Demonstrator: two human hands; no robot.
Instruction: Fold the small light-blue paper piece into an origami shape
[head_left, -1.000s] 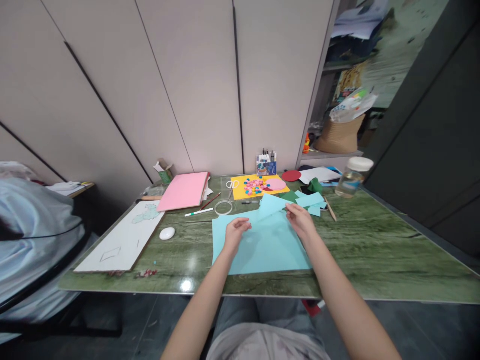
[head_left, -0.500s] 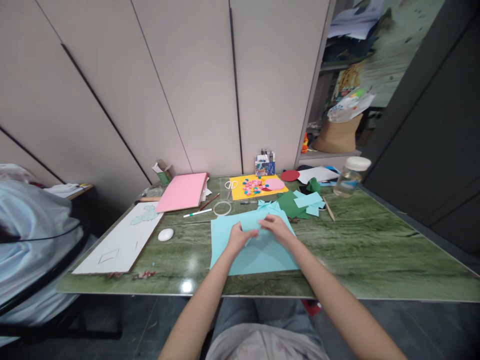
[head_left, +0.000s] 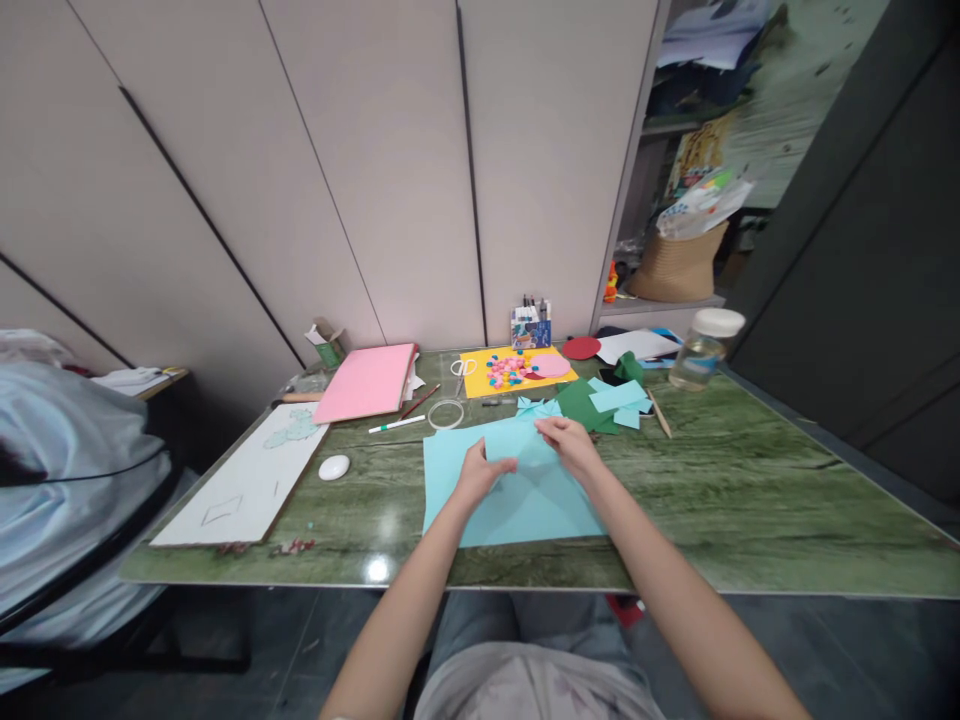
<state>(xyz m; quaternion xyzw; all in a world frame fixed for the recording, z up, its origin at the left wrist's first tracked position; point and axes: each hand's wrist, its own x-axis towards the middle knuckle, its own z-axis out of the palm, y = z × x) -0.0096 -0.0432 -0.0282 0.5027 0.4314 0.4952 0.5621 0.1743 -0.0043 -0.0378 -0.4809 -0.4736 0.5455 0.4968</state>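
A light blue paper sheet (head_left: pixel 465 520) lies flat on the table in front of me. Over it, both hands are at a smaller piece of paper (head_left: pixel 517 445) of the same blue; its outline blends into the sheet below. My left hand (head_left: pixel 481 474) has it between thumb and fingers on the left side. At its upper right, my right hand (head_left: pixel 570 444) pinches the paper with thumb and forefinger. Just beyond the sheet are folded light blue paper pieces (head_left: pixel 537 408) and dark green paper (head_left: pixel 585 404).
Behind are a tape ring (head_left: pixel 445 414), scissors (head_left: pixel 462 370) and yellow paper (head_left: pixel 478 386) with colourful bits (head_left: pixel 508 371). A lidded jar (head_left: pixel 703 352) and a pencil (head_left: pixel 661 415) are right. Left lie a pink folder (head_left: pixel 366 383), a white board (head_left: pixel 240 485) and a white oval object (head_left: pixel 334 467).
My right hand has shifted a little right and upward, away from my left hand, widening the gap between them. The left hand stays almost in place.
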